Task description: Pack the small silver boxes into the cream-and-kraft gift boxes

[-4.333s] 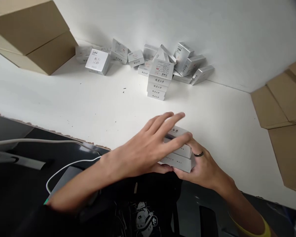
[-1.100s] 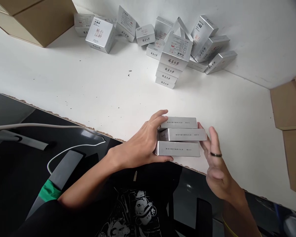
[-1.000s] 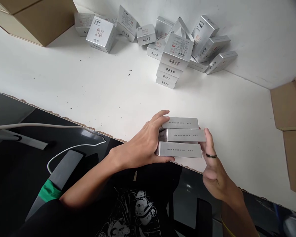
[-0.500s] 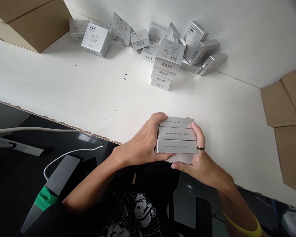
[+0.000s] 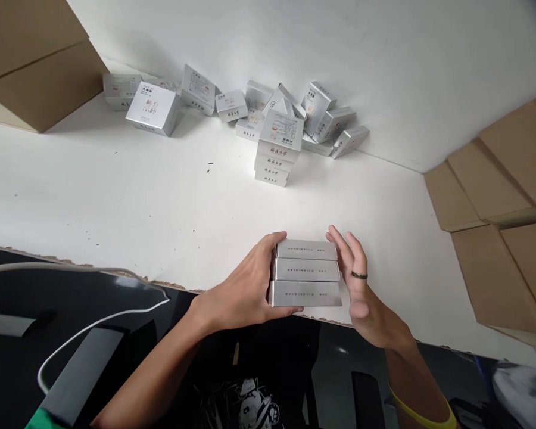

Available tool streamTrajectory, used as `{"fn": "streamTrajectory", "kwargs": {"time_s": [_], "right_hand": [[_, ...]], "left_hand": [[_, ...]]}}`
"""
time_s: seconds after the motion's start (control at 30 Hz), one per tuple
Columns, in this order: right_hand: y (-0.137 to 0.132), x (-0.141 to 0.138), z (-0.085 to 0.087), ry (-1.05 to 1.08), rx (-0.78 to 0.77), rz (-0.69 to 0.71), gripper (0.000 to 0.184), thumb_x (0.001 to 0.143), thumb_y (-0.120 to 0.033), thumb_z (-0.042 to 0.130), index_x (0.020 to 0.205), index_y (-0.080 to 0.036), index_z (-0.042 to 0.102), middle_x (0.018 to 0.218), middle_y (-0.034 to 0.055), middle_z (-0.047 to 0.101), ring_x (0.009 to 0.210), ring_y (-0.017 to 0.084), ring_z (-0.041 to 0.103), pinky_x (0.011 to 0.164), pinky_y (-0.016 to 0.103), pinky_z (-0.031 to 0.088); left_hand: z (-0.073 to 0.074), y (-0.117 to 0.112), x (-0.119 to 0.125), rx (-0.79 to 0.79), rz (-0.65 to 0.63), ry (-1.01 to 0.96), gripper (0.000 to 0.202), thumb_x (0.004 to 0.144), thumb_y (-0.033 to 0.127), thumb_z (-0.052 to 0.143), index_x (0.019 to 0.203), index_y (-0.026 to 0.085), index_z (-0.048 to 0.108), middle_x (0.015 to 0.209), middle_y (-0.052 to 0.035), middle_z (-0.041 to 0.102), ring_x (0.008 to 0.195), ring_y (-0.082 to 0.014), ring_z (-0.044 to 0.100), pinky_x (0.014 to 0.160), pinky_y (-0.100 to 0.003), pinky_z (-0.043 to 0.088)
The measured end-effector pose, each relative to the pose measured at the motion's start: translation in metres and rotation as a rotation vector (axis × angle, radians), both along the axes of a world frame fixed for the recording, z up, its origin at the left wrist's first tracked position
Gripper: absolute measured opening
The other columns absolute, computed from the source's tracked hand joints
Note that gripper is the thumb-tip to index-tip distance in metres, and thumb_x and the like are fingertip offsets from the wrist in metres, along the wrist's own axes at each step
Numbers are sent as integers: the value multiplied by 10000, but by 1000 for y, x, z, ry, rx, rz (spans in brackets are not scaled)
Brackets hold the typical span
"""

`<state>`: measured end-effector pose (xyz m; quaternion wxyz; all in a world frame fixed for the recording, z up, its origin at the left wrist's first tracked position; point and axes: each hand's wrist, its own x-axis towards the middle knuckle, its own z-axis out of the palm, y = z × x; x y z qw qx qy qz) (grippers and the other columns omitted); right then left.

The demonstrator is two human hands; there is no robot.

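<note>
Three flat silver tea boxes form a small stack at the table's front edge, their long narrow printed sides facing up. My left hand is closed around the stack's left end, thumb and fingers spanning it from the near to the far side. Just right of the stack is my right hand, a dark ring on one finger. Its fingers are stretched out and apart, with a small gap showing between most of the hand and the boxes.
Behind them stands a neat pile of several silver boxes. More boxes lie scattered along the wall, including a thicker silver box. Cardboard cartons stand at left and right. A white cable hangs at the lower left.
My right hand has let go of the stack's right end and opened beside it. My left hand keeps its hold. The camera view has shifted, so the table appears lower and further left.
</note>
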<state>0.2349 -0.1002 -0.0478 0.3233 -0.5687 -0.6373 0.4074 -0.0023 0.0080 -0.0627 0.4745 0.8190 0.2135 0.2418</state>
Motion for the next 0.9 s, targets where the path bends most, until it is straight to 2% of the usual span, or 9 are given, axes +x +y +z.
{"fn": "streamTrajectory", "kwargs": {"time_s": [0.13, 0.23, 0.33, 0.4, 0.47, 0.53, 0.6, 0.73, 0.9], "right_hand": [[-7, 6, 15, -60, -99, 37, 1158, 763, -969, 350, 1621, -435, -217, 1757, 67, -96, 1622, 366, 67, 1213, 686, 334], [9, 24, 26, -97, 47, 24, 1078, 828, -930, 356, 1633, -426, -153, 1758, 110, 60, 1613, 353, 158, 1222, 713, 285], [62, 61, 33, -235, 249, -76, 887, 963, -763, 457, 1610, -417, -41, 1724, 134, 200, 1558, 312, 324, 1235, 663, 297], [114, 88, 34, -461, 252, -243, 919, 964, -637, 574, 1601, -346, -22, 1683, 165, 260, 1511, 293, 389, 1222, 585, 354], [167, 109, 32, -817, 157, -388, 910, 970, -511, 583, 1623, -230, 15, 1679, 204, 206, 1533, 295, 320, 1218, 506, 370], [212, 119, 30, -951, 119, -427, 863, 910, -354, 670, 1614, -184, 200, 1693, 211, 142, 1573, 356, 174, 1254, 536, 272], [246, 119, 29, -1008, 110, -444, 823, 875, -270, 709, 1592, -199, 312, 1683, 201, 161, 1559, 387, 152, 1250, 554, 238], [283, 109, 25, -1066, 92, -568, 731, 908, -293, 710, 1560, -204, 391, 1539, 227, 328, 1423, 383, 349, 1178, 532, 307], [285, 111, 19, -1012, -22, -750, 578, 961, -432, 665, 1450, -165, 514, 1433, 239, 445, 1321, 367, 475, 1109, 514, 391]], "left_hand": [[2, 1, -4, -42, -26, -4, 987, 797, 311, 832, 1482, 318, 122, 1422, -173, 398, 1245, -372, 572, 998, -594, 584], [2, 1, -9, -63, -41, -17, 1017, 787, 294, 828, 1501, 338, 104, 1518, -189, 330, 1336, -392, 522, 1049, -588, 558], [2, 2, -14, -98, -55, -8, 989, 796, 287, 809, 1498, 346, 115, 1489, -170, 384, 1308, -371, 550, 1051, -580, 554], [2, 3, -16, -102, -53, -3, 955, 799, 287, 803, 1482, 331, 137, 1440, -156, 424, 1265, -350, 578, 1032, -567, 563], [1, 3, -17, -89, -48, 5, 946, 795, 299, 809, 1471, 310, 147, 1437, -160, 419, 1282, -353, 566, 1040, -567, 557], [1, 3, -17, -86, -50, 24, 951, 794, 314, 812, 1470, 297, 145, 1456, -167, 396, 1313, -362, 545, 1057, -583, 544], [0, 3, -17, -102, -52, 56, 958, 801, 319, 807, 1481, 297, 133, 1468, -171, 378, 1320, -368, 540, 1057, -602, 542], [-1, 2, -18, -116, -42, 74, 998, 783, 331, 823, 1491, 306, 120, 1496, -182, 352, 1337, -382, 526, 1084, -627, 526], [-4, 3, -18, -113, -37, 56, 1049, 745, 332, 845, 1496, 315, 113, 1507, -178, 360, 1393, -400, 489, 1130, -639, 494]]}}
